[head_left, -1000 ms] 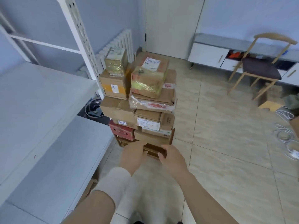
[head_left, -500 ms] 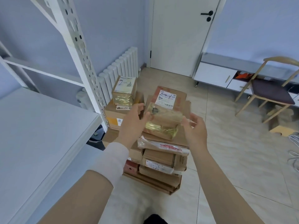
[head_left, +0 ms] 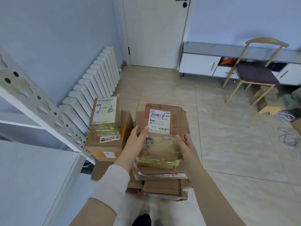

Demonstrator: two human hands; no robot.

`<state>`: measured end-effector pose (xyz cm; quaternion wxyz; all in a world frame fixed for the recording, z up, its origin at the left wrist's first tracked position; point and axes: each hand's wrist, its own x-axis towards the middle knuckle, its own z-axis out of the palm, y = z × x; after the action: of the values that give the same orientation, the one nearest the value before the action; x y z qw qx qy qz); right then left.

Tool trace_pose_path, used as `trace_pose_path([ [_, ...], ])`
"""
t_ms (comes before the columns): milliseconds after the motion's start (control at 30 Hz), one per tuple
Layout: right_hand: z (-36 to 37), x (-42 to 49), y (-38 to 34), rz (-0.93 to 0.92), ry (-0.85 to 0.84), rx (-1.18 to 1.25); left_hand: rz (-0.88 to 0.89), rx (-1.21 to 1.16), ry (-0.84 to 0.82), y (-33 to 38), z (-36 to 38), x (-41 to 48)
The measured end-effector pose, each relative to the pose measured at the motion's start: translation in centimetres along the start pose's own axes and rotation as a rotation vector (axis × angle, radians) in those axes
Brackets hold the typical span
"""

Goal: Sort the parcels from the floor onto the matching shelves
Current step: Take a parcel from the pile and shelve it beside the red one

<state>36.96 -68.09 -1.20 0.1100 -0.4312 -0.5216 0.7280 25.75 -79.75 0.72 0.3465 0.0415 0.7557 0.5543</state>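
A stack of cardboard parcels (head_left: pixel 164 188) stands on the tiled floor in front of me. The top parcel (head_left: pixel 162 149) is brown, taped in yellow, and has a white label handwritten "2-1". My left hand (head_left: pixel 138 139) presses its left side with the fingers over the top edge. Flat against its right side lies my right hand (head_left: pixel 184 144), so the parcel is held between both hands. A second pile to the left is topped by a small parcel marked "2-2" (head_left: pixel 104 118). The white shelf rack (head_left: pixel 40 108) is at my left.
A pale shelf board (head_left: pixel 32 176) fills the lower left, close to the piles. Behind the parcels a white radiator (head_left: pixel 97 82) lines the wall. A door, a low cabinet (head_left: pixel 200 64), a wooden chair (head_left: pixel 255 74) and loose cables (head_left: pixel 290 137) lie further right.
Both hands rose from the base of the stack to the top parcel and closed in against its sides. My view lifted, showing more of the room.
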Motion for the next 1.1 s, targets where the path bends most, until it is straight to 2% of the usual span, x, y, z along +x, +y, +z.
trace_pose_path([
  [233, 0.9, 0.4, 0.7, -0.006, 0.065, -0.016, 0.006, -0.070, -0.028, -1.8, 0.3, 1.2],
  [467, -3.1, -0.8, 0.3, -0.143, 0.142, 0.060, 0.100, -0.034, -0.136, 0.0, 4.1, 0.7],
  [700, -15.0, -5.3, -0.6, -0.301, 0.333, 0.176, 0.193, 0.036, -0.366, 1.8, 16.3, -2.9],
  [1100, -40.1, -18.8, 4.9, -0.364, 0.808, 0.338, 0.318, 0.172, -0.869, -1.5, 42.6, -17.7],
])
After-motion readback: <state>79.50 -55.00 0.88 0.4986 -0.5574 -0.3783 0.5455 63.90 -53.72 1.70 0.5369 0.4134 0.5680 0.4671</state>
